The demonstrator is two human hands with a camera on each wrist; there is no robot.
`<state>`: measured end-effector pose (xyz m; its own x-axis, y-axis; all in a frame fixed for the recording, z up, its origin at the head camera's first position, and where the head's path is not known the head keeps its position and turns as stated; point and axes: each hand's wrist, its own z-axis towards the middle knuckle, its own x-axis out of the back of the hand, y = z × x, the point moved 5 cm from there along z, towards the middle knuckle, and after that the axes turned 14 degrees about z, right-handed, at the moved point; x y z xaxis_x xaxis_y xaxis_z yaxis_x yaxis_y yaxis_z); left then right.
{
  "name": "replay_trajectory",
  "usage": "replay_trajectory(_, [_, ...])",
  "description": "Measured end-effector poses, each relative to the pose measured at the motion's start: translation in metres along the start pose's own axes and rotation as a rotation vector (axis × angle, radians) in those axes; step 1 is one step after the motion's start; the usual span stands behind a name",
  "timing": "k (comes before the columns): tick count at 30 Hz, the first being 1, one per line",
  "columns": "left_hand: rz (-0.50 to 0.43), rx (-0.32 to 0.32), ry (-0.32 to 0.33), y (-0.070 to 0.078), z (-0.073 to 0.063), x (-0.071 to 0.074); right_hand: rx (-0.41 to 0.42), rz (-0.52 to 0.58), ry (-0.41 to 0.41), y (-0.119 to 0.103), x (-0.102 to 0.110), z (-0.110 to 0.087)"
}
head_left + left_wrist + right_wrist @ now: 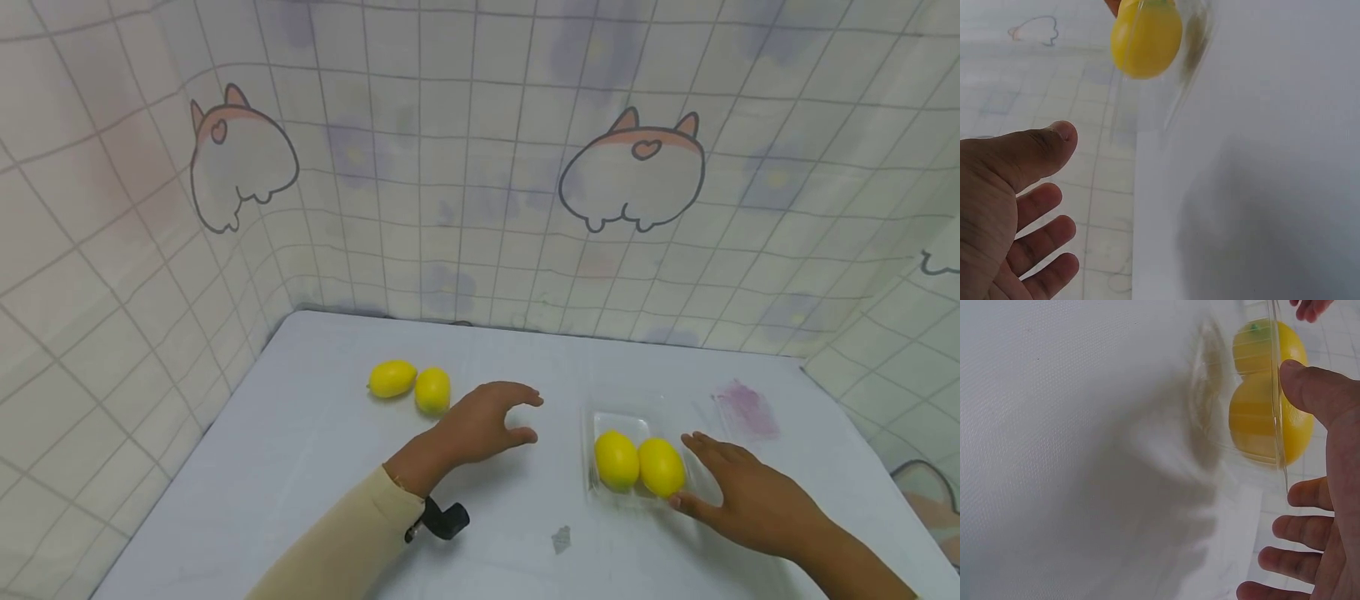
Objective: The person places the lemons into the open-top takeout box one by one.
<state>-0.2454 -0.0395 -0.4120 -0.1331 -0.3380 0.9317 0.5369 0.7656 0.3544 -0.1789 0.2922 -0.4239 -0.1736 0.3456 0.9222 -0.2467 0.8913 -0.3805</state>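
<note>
Two yellow lemons (617, 460) lie side by side in a clear plastic box (621, 425) on the table. My right hand (757, 500) is at the box's right side, thumb right at the rim beside the nearer lemon (1254, 419), with its fingers (1297, 531) spread apart. Left of the box, my left hand (487, 423) hovers over the table with thumb and fingers apart and nothing between them. Another lemon (432, 391) lies just beyond the left wrist, and one more lemon (392, 379) sits close to its left.
The white table (300, 433) meets a wall curtain (442, 167) printed with a grid and corgi drawings. A pink smudge (746, 408) marks the tabletop behind the right hand. A small grey patch (561, 540) lies in front of the box. A black strap piece (446, 521) hangs under the left wrist.
</note>
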Motion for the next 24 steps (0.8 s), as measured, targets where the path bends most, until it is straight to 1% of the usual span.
replay_trajectory(7, [-0.011, 0.020, 0.033, -0.022, -0.012, 0.009, -0.008, -0.001, -0.007, -0.001, 0.001, 0.000])
replay_trajectory(14, [-0.005, 0.103, 0.056, -0.044, -0.024, 0.017, -0.014, -0.004, -0.009, 0.000, 0.001, 0.000])
replay_trajectory(21, [-0.033, 0.188, 0.088, -0.064, -0.035, 0.023, -0.026, -0.008, -0.028, 0.003, 0.000, 0.001])
replay_trajectory(24, [-0.018, 0.219, 0.099, -0.073, -0.039, 0.024, -0.020, -0.007, -0.017, 0.002, 0.001, 0.000])
